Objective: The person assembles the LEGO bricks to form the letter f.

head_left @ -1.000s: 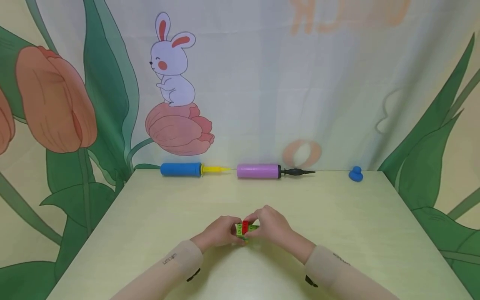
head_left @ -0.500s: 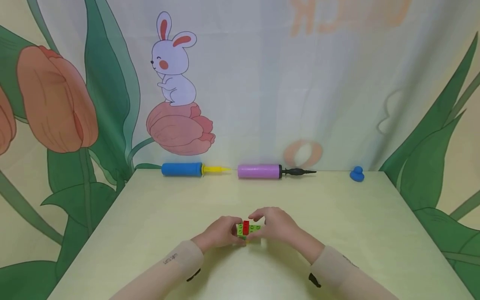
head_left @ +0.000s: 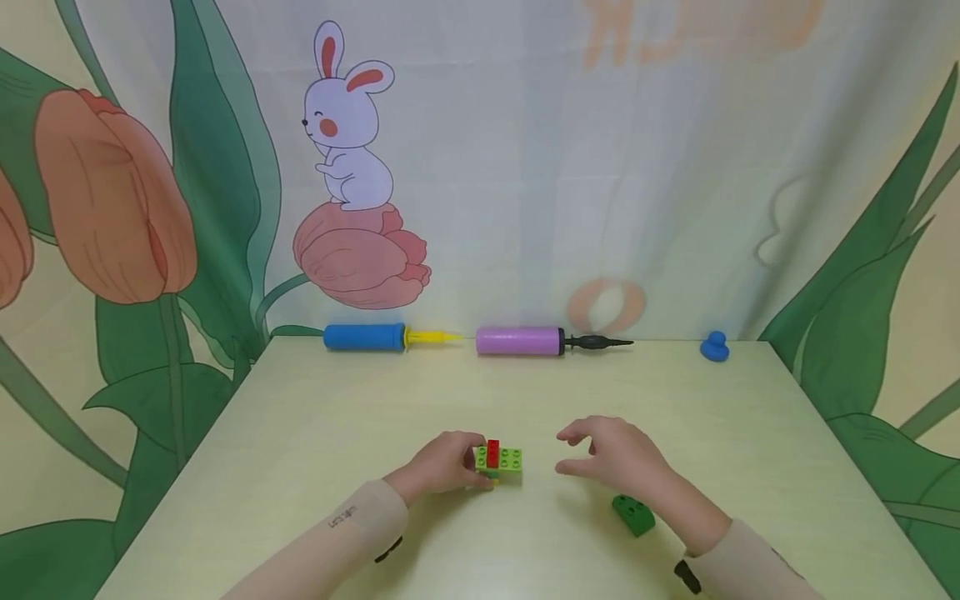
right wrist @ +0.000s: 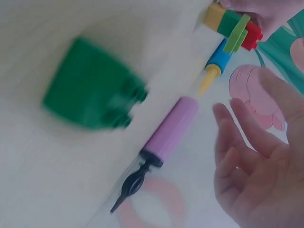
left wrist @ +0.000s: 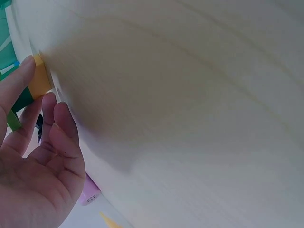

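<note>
My left hand [head_left: 450, 461] grips a small stack of toy building bricks [head_left: 512, 460] near the middle of the table. In the right wrist view the stack shows a yellow brick [right wrist: 215, 15], a dark green brick [right wrist: 229, 23], a light green brick [right wrist: 237, 35] and a red brick [right wrist: 251, 38] on the outer end. Thumb and fingers pinch it near the yellow brick [left wrist: 40, 78] in the left wrist view. To the right, my right hand [head_left: 618, 454] hovers with fingers spread, holding nothing. Below its wrist lies a loose green brick [head_left: 633, 516], studs showing.
Along the table's back edge lie a blue pump [head_left: 365, 337] with a yellow nozzle and a purple pump [head_left: 519, 341] with a black nozzle. A small blue object [head_left: 715, 347] sits at the back right. A printed curtain [head_left: 480, 167] hangs behind.
My right hand has let go of the stack and moved right, its fingers apart. The loose green brick has come into view beneath the right wrist. My left hand stays put, still holding the stack.
</note>
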Available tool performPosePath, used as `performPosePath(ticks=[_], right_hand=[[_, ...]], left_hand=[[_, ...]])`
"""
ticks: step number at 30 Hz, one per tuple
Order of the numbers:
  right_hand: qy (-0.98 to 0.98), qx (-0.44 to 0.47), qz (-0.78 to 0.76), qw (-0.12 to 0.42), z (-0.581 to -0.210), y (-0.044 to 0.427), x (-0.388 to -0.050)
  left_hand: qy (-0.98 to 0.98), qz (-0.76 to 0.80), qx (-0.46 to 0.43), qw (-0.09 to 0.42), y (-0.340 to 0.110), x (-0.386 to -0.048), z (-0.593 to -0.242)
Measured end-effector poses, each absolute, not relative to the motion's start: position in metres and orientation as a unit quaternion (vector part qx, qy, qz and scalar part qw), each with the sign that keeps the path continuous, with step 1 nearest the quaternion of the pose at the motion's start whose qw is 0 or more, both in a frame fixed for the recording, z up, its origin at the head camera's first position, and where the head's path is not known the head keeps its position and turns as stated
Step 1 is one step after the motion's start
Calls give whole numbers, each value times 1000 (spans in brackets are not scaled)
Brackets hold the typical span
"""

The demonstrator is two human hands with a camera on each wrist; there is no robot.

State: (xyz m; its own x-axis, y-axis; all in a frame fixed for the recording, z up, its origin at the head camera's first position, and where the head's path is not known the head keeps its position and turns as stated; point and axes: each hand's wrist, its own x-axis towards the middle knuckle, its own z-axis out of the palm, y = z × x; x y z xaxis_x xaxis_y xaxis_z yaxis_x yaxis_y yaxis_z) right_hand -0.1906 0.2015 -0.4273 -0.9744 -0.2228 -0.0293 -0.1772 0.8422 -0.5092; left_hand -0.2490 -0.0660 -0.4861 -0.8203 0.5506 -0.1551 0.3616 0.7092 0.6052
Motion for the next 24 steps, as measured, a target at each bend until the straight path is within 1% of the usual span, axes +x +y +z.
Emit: performPosePath(ticks=[6, 11, 14, 20, 24], right_hand=[[967, -77, -225, 91, -435, 231, -172], [980, -60, -166, 92, -443, 250, -162], [983, -45, -145, 104, -448, 257, -158], [978, 0, -150, 143, -458, 265, -156], [978, 10, -147, 147, -462, 267, -154]], left_hand=[[913, 280, 245, 168, -65, -248, -487], [916, 274, 241, 167, -65, -250, -488], [916, 274, 242, 166, -65, -251, -488], [915, 278, 240, 169, -65, -252, -489], [913, 282, 239, 171, -64, -251, -488]])
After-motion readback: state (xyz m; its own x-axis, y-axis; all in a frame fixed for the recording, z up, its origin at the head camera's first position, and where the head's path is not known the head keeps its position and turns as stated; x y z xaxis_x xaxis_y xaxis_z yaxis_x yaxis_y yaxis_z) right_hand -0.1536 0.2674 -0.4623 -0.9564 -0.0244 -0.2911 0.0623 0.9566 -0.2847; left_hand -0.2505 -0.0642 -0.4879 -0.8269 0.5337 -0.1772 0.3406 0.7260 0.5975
